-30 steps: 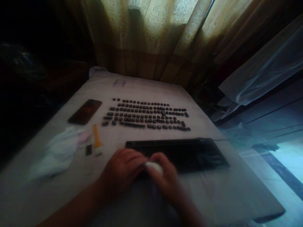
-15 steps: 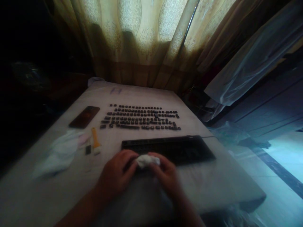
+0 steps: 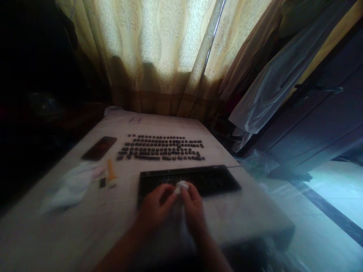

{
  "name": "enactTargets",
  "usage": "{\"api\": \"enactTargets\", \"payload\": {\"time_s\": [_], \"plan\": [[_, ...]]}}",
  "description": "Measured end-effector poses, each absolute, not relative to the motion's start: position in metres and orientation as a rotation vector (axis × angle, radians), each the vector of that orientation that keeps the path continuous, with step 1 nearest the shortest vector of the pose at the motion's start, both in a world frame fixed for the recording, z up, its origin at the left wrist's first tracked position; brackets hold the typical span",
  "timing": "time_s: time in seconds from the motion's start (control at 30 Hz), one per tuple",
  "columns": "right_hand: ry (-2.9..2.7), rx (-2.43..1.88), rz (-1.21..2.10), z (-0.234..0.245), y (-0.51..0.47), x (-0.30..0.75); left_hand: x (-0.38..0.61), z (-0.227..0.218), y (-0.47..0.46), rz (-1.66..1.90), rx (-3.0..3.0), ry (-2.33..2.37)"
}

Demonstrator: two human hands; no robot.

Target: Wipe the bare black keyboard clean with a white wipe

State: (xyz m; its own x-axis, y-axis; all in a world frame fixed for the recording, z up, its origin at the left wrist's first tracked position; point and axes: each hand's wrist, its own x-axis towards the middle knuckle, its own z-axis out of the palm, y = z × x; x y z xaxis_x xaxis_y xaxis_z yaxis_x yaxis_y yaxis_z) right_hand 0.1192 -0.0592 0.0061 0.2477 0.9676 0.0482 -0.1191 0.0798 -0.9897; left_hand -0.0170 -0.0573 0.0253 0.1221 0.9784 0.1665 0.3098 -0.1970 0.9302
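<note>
My left hand (image 3: pixel 154 207) and my right hand (image 3: pixel 193 206) meet over the near edge of a black keyboard base (image 3: pixel 210 179) whose keycaps are off. Both hands pinch a small white wad, a tissue or cloth (image 3: pixel 181 185), between their fingertips, just above the base. The removed black keycaps (image 3: pixel 161 147) lie in ordered rows on the white cloth-covered table (image 3: pixel 249 211) behind the base.
A dark phone (image 3: pixel 100 148) lies at the left. Nearer are an orange-handled tool (image 3: pixel 110 172), a small black piece (image 3: pixel 102 183) and a crumpled white cloth (image 3: pixel 69 187). Curtains (image 3: pixel 159 53) hang behind; the table's right edge drops to the floor.
The view has tilted up and the table looks farther away. My hands have drawn closer together on the white wad and moved forward onto the keyboard base.
</note>
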Motion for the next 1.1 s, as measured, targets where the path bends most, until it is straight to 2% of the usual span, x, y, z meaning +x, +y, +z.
{"api": "enactTargets", "payload": {"time_s": [0.23, 0.57, 0.97, 1.1], "plan": [[-1.150, -1.200, 1.035, 0.004, -0.062, 0.125, -0.018, 0.029, -0.044, 1.153, 1.465, 1.229], [-1.195, -1.158, 1.371, 0.008, -0.059, 0.140, -0.011, 0.019, -0.046, 1.187, 1.086, 1.218], [-1.239, -1.136, 0.931, -0.001, -0.060, 0.135, -0.004, 0.016, -0.050, 1.109, 1.048, 1.182], [-1.301, -1.088, 1.038, 0.001, -0.060, 0.138, -0.006, 0.012, -0.047, 1.130, 1.009, 1.147]]}}
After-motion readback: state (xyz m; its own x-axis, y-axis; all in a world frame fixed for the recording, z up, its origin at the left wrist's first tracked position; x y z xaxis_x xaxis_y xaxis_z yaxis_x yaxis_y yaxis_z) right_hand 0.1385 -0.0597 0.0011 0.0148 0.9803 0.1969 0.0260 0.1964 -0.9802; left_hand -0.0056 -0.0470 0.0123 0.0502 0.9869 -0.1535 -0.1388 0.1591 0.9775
